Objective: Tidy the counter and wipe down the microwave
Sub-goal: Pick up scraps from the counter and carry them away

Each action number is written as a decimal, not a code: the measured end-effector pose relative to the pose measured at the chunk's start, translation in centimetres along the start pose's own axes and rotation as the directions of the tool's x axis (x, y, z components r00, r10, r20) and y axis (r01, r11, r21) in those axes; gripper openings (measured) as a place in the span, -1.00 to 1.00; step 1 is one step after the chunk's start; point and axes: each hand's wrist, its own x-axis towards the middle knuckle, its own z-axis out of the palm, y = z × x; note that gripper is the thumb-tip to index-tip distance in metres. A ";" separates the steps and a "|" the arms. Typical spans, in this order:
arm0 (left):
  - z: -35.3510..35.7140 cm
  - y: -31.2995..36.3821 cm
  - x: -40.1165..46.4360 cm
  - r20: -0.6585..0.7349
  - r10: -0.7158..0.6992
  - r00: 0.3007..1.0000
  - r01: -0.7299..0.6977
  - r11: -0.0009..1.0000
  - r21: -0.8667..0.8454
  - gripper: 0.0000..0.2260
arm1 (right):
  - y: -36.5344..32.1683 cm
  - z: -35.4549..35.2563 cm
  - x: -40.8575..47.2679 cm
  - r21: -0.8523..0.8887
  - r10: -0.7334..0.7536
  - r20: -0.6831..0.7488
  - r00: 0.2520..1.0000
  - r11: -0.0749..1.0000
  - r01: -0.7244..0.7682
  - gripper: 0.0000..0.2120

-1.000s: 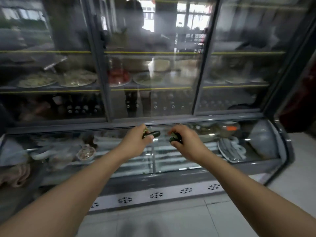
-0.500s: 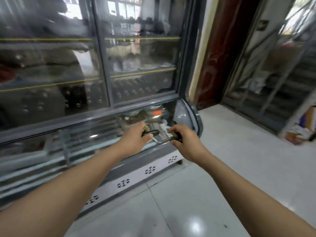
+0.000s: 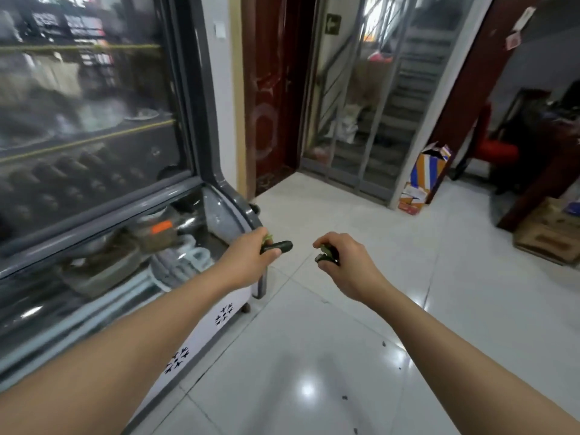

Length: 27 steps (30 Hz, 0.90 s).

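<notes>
My left hand (image 3: 248, 262) grips a small dark green piece (image 3: 277, 246), cucumber-like, whose rounded end sticks out to the right past my thumb. My right hand (image 3: 346, 262) curls round several small dark green scraps (image 3: 328, 256), mostly hidden by the fingers. Both arms reach forward at waist height over the floor, the hands a short gap apart. No counter or microwave is in view.
A glass-fronted display fridge (image 3: 216, 171) with dishes inside runs along the left. White tiled floor (image 3: 314, 356) lies ahead. A dark red door (image 3: 270, 98) and a glass partition (image 3: 376, 105) stand beyond. Cardboard boxes (image 3: 423, 180) and a brown carton (image 3: 549, 237) sit at the right.
The view has swung right: the fridge has slid to the left and the doorway and open floor have come in. Both hands keep the same grip on their green pieces.
</notes>
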 end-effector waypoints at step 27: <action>12.1 13.9 41.8 -0.050 -0.067 0.997 0.067 0.998 0.004 -0.82 | 28.2 -16.2 32.2 0.028 -0.014 0.013 1.000 1.000 0.014 -0.73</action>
